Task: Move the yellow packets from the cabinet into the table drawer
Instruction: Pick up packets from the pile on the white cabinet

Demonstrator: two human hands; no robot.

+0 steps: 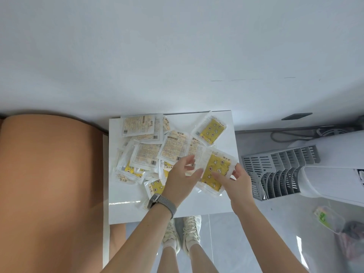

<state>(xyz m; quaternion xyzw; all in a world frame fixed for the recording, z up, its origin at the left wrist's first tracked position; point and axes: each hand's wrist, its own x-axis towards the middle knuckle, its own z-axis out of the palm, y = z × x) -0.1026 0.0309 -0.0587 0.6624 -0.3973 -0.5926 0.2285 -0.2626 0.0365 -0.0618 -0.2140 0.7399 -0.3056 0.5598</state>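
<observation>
white glossy table carries heaped packets; right hand pinches a yellow star-printed plastic packet, left hand loosely open steadying its edge, probably gathering for transfer.

Yellow packets: clear glossy plastic film, crinkled, catching light; printed paper-like faces inside, some yellow, some pale cream. White surface under packets: smooth, glossy, shows bright reflection streak. Table at left: matt tan top, smooth. Watch band: grey woven mesh, looks metallic. Grey rack: matt slotted plastic. Floor: polished grey tile, reflective. Shoes: cream fabric, laced. Wall: matt white.
</observation>
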